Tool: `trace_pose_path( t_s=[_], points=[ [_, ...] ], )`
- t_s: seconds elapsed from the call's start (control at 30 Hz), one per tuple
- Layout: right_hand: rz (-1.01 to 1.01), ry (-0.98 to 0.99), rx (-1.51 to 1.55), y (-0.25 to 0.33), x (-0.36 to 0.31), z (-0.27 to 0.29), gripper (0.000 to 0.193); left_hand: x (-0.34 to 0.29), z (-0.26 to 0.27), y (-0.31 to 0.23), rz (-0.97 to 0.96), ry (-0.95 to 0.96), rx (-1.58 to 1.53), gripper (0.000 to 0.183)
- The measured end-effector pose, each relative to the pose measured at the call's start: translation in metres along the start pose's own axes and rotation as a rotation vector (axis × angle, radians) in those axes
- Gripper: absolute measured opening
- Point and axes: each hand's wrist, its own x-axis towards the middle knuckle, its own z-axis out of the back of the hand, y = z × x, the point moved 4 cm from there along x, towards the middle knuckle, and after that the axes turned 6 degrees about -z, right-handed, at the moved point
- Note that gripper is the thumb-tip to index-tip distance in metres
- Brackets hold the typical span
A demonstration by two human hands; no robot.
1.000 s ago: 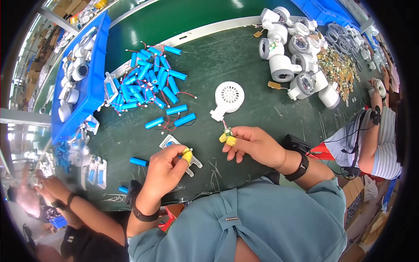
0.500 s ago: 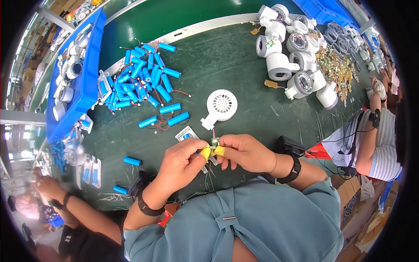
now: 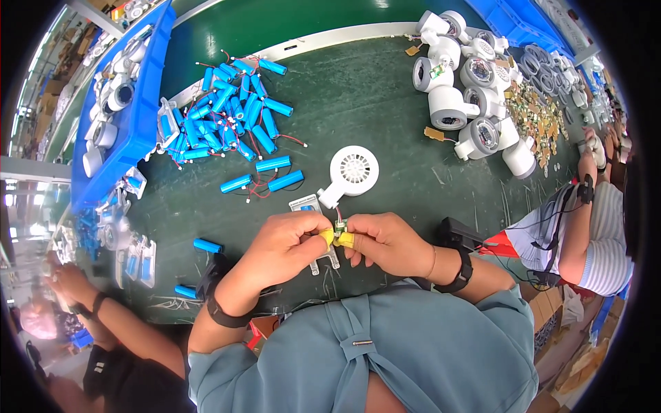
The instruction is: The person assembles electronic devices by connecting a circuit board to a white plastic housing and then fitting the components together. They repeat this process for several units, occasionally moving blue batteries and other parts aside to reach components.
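My left hand (image 3: 292, 241) and my right hand (image 3: 392, 241) meet in front of me, both closed in a pinch, with yellow covers on the thumb tips. Between them is a small green circuit board (image 3: 340, 225), gripped by my right fingers. My left fingertips press at its near end; what they pinch is hidden. Thin wires run from the board to a white handheld fan (image 3: 354, 171), which lies just beyond with its round grille up. Partly under my hands lies a pale plastic housing (image 3: 327, 263) with a blue cell (image 3: 305, 206) at its far end.
Many blue battery cells (image 3: 224, 113) with wires are heaped at the far left, beside a blue bin (image 3: 148, 103) of white parts. White fan bodies (image 3: 447, 107) and small circuit boards (image 3: 533, 120) are piled at the far right. Co-workers' arms (image 3: 127, 327) show at both sides.
The view has shifted slightly. My left hand has turned a little and its fingers are curled closer at the board. More of the plastic housing shows beneath my hands.
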Motion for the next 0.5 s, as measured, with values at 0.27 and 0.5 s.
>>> trace_pose_path(
  t_s=[0.27,0.5],
  points=[
    [0.323,-0.345,-0.215,0.002,-0.003,-0.009,0.009,-0.005,-0.011,0.0,-0.175,-0.202,0.119,0.011],
    [0.379,-0.501,-0.344,0.001,-0.002,-0.015,0.004,-0.011,-0.023,-0.013,-0.302,-0.395,0.413,0.012]
  ],
)
